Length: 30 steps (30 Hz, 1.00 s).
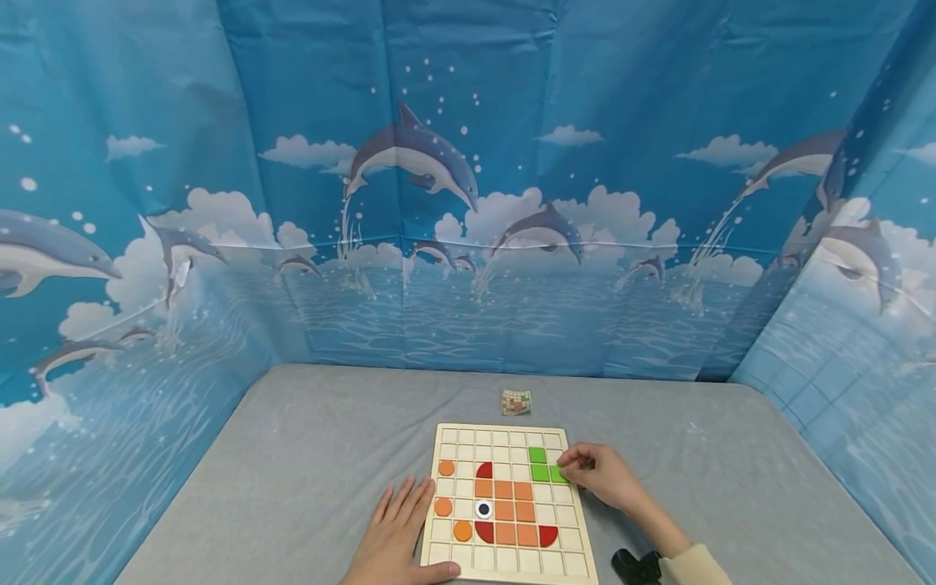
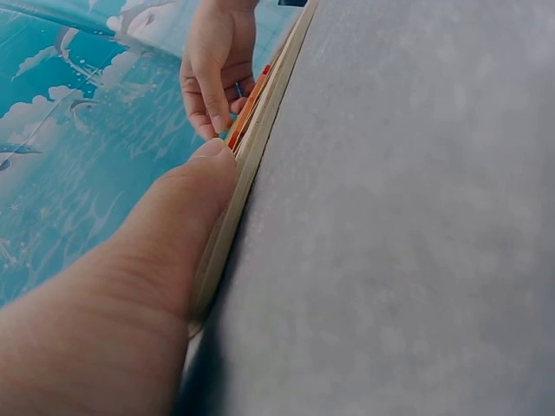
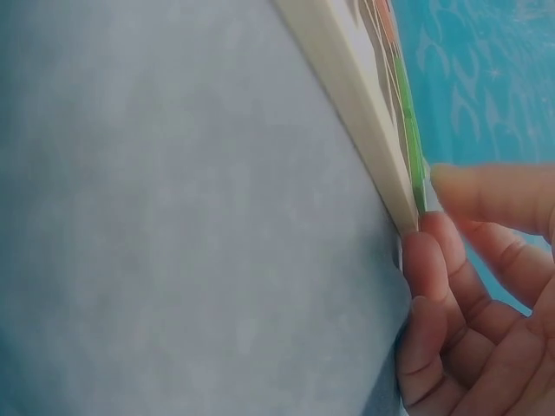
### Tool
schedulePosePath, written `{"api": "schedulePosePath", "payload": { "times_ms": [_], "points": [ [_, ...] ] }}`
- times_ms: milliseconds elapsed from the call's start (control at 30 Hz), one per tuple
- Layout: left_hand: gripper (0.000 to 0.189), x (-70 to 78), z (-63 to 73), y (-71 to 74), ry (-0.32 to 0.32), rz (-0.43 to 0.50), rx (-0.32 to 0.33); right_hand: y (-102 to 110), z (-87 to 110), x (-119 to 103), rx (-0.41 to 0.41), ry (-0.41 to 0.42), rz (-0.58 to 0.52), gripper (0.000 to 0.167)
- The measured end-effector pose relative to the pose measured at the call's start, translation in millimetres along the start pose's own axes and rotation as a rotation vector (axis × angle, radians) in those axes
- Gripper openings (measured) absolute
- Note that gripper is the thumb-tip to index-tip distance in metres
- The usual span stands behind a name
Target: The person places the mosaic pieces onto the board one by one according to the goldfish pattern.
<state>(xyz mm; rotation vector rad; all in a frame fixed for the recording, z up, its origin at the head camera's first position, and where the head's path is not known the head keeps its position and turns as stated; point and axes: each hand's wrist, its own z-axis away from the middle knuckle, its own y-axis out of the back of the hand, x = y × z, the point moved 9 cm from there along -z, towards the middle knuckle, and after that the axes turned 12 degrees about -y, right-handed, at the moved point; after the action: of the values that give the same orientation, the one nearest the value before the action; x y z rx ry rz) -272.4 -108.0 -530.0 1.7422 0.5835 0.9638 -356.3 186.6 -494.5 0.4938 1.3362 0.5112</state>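
Note:
A pale wooden grid board [image 1: 442, 443] lies on the grey cloth, tilted slightly. My left hand [image 1: 398, 532] rests at its left edge with fingers spread, the thumb on the front left corner; in the left wrist view the thumb [image 2: 173, 204] lies along the board's edge. At the right edge, my right hand [image 1: 600, 475] has its thumb and fingertips together at a green square tile [image 1: 557, 475], partly covering it. In the right wrist view, curled fingers [image 3: 425, 264] touch the board's edge beside the green tile [image 3: 411, 130]. Two more green squares [image 1: 538, 463] lie beside it.
Orange squares [image 1: 504, 510], dark red quarter-round pieces [image 1: 548, 536], orange discs [image 1: 446, 468] and a black-and-white eye disc [image 1: 483, 509] sit on the grid. A small picture card [image 1: 516, 402] lies behind the board. Dolphin-printed curtains [image 1: 468, 309] enclose the table [image 1: 329, 431].

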Motion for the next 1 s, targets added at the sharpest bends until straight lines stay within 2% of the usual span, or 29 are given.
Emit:
{"api": "schedulePosePath", "payload": {
  "times_ms": [333, 600, 767, 900, 1000],
  "points": [
    [0.111, 2.2, -0.9, 1.0, -0.007, 0.009, -0.009, 0.1, 2.5, 1.8, -0.014, 0.003, 0.005, 0.006],
    [0.111, 0.1, -1.9, -0.4, -0.004, 0.017, -0.006, 0.8, 11.4, 3.9, -0.061, 0.016, -0.005, 0.036],
    [0.110, -0.1, -5.9, -2.2, -0.011, 0.025, -0.004, 8.7, 19.3, 8.4, -0.046, -0.007, 0.017, 0.042],
    [0.110, -2.6, -7.2, -4.6, 0.003, 0.071, -0.008, 13.3, 27.6, 13.8, -0.027, -0.021, 0.046, 0.043],
    [0.108, -6.8, -6.3, -4.7, 0.036, 0.142, 0.002, 15.6, 31.8, 12.9, -0.011, 0.006, 0.088, 0.050]
  ]
}}
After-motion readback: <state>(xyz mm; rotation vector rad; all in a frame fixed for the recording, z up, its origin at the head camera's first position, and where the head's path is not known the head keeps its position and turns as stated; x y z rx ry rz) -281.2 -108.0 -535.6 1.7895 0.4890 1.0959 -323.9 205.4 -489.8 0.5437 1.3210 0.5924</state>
